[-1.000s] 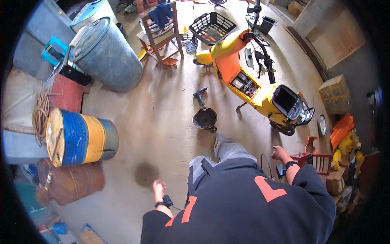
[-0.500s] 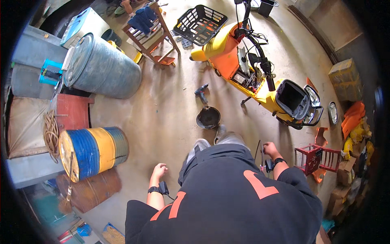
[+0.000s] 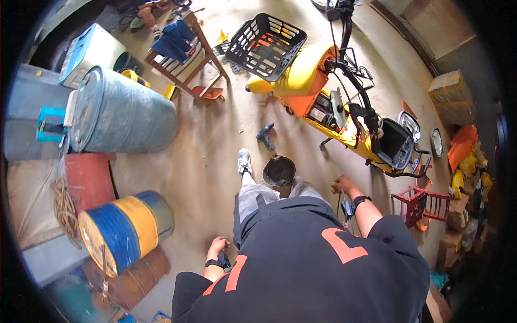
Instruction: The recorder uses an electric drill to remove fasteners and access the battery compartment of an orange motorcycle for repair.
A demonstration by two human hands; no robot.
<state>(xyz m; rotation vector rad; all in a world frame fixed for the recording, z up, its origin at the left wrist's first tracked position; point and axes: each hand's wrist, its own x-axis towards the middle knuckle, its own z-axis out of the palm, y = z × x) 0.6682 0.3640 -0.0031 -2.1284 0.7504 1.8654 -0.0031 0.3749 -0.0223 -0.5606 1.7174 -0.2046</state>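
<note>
Two bare hands hang at the person's sides above a dusty concrete floor [image 3: 215, 156]. The left hand [image 3: 218, 246] is loosely curled, fingers together, holding nothing, with a dark watch at the wrist. The right hand [image 3: 341, 184] is half closed near a thin dark cable [image 3: 339, 202], though whether the fingers pinch it cannot be told. Just ahead of the feet sits a round black pan [image 3: 279, 170], with a cordless drill [image 3: 266, 135] beyond it. A stripped yellow scooter [image 3: 309, 72] stands at the right, a black basket [image 3: 265, 46] by its front. Barrels lie at the left: a grey drum [image 3: 121, 116] and a blue-and-yellow drum [image 3: 126, 229].
</note>
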